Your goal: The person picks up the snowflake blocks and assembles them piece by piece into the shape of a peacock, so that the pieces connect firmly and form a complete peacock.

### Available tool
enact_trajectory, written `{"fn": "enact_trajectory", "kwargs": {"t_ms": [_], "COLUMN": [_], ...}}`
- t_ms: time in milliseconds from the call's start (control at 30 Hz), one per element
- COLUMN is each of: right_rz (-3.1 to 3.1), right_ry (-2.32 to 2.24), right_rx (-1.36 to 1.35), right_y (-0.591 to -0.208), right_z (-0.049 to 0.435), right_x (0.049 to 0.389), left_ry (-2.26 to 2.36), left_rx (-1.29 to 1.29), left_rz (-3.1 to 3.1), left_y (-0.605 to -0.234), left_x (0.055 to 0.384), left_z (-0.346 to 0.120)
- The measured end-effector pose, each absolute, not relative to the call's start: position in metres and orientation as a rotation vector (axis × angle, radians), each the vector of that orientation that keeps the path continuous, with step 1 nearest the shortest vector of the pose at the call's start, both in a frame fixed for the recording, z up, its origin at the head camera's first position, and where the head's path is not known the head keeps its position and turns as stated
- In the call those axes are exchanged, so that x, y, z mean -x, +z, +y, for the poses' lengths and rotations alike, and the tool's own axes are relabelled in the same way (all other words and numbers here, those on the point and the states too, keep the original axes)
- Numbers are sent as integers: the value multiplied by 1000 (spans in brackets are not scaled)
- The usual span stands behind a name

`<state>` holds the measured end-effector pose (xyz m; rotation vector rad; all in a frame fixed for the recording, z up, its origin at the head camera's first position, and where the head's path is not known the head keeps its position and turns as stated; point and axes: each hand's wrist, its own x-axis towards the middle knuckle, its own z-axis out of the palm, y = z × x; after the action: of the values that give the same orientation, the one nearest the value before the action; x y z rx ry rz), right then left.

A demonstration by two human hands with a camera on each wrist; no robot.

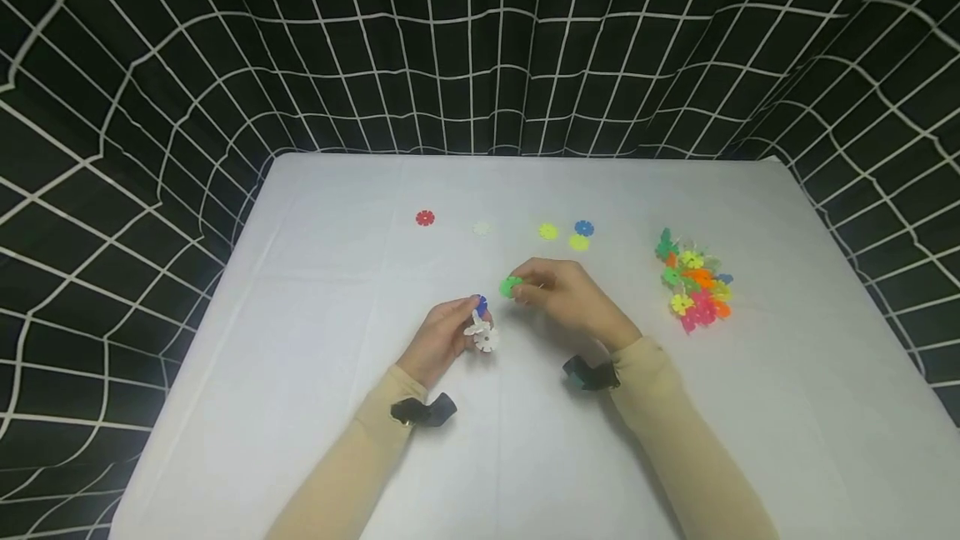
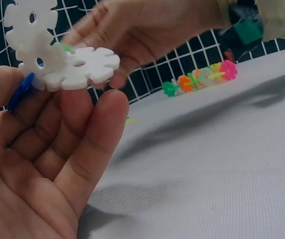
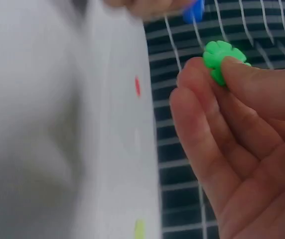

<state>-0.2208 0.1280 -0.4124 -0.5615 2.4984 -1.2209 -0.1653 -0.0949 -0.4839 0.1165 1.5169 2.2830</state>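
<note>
My left hand [image 1: 442, 336] holds a small joined cluster of notched, flower-shaped plastic discs above the table. White discs [image 2: 80, 67] stand at angles to one another, and a blue disc [image 1: 482, 304] is slotted in beside them, under the thumb. My right hand [image 1: 566, 298] pinches a single green disc [image 3: 219, 59] between thumb and forefinger, just right of the cluster. In the right wrist view the other fingers of that hand are held apart from the disc. A gap shows between the green disc and the blue one in the head view.
A mixed pile of coloured discs [image 1: 697, 282] lies to the right. Along the back lie a red disc [image 1: 425, 217], a pale disc [image 1: 482, 228], two yellow discs [image 1: 548, 231] and a blue disc [image 1: 584, 227]. Black gridded curtains [image 1: 480, 48] surround the white table [image 1: 300, 290].
</note>
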Motion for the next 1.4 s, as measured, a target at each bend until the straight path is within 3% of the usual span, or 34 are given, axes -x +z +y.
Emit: {"fn": "enact_trajectory", "kwargs": {"t_ms": [800,1100,1400], "right_rz": [2809,2645,2733], "right_ry": [-1130,-1256,-1235], "right_rx": [1043,922,539], "right_y": [-425,-423,-404], "right_z": [88,98,132], "right_x": [188,199,216], "left_ry": [2168,2254,2322], "left_rx": [-285,-197,-165], "left_rz": [1669,1536,1606], "left_y": [-481,-480,-481], "left_x": [164,166,165], "left_z": [-96,-96,-96]}}
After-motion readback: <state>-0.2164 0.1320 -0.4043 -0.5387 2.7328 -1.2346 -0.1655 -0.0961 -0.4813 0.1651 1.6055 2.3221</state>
